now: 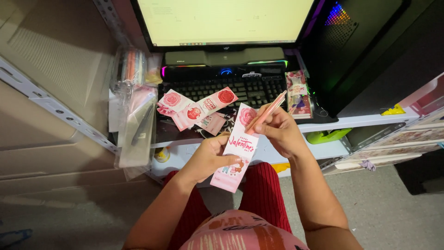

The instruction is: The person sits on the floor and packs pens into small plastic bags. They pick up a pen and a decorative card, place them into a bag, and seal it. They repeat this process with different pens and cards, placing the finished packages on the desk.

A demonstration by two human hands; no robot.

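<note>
My left hand point(209, 156) holds a tall pink and white greeting card point(239, 147) with a rose picture at its top, just above my lap. My right hand point(279, 131) grips a slim pink pen point(267, 112), its lower tip resting near the card's upper edge. Behind the card, several similar pink cards point(194, 109) lie fanned out over the left part of a black keyboard point(252, 88).
A lit monitor point(226, 21) stands behind the keyboard, with a dark computer tower point(365, 41) at right. Clear plastic sleeves point(136, 120) and packets lie at left on the white desk point(323, 150). Another pink packet point(298, 92) sits right of the keyboard.
</note>
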